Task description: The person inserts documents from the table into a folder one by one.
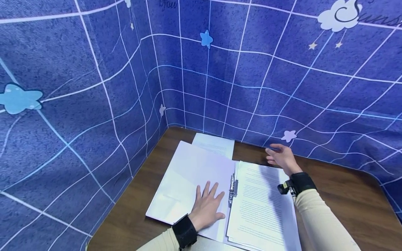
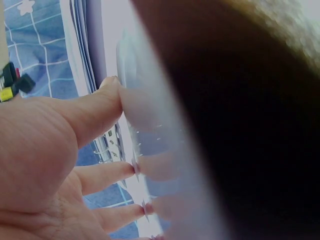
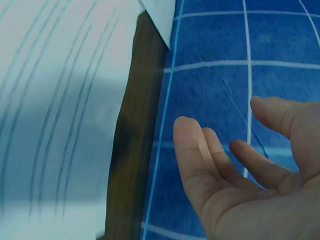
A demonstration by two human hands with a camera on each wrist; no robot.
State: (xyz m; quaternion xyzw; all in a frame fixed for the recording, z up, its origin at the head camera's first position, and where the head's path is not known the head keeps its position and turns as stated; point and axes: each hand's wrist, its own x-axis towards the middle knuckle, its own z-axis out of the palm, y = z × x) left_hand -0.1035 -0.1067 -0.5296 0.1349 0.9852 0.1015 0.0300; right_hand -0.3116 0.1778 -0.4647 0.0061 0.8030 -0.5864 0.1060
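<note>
A white folder lies spread on the table, with a metal clip along its spine. Printed sheets are stacked on its right side, by the clip. My left hand rests on the inside of the left cover, fingers spread; in the left wrist view the thumb and fingertips touch the glossy surface. Above the far right corner of the sheets hovers my right hand, holding nothing. Its fingers are loosely bent and the thumb stands apart from them.
Another printed sheet sticks out beyond the folder's far edge, partly hidden under the cover. Brown wooden table extends to the right. Blue patterned fabric hangs behind and to the left of the table.
</note>
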